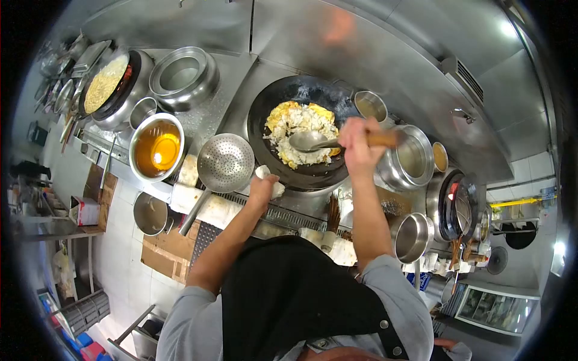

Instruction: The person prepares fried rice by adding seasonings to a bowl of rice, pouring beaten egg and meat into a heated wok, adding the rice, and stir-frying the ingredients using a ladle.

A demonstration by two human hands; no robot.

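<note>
A black wok (256, 129) sits on the stove in front of me. White rice (295, 123) lies over yellow fried egg (282, 110) inside it. My right hand (360, 147) is closed around the wooden handle of a ladle (307, 141), whose metal bowl rests on the rice. At the wok's near left edge, my left hand (261, 191) grips a folded white cloth (278, 190). The cloth touches the rim there; whether a wok handle lies under it is hidden. Just left of that hand sits a perforated metal strainer (226, 162), its handle pointing toward me.
At left stand a bowl (150, 178) of orange oil (158, 147), a large metal pot (208, 75) and a pan of noodles (105, 84). To the right are a metal pot (428, 147), an empty-looking pot (413, 237) and a bamboo brush (333, 213). A steel wall rises behind.
</note>
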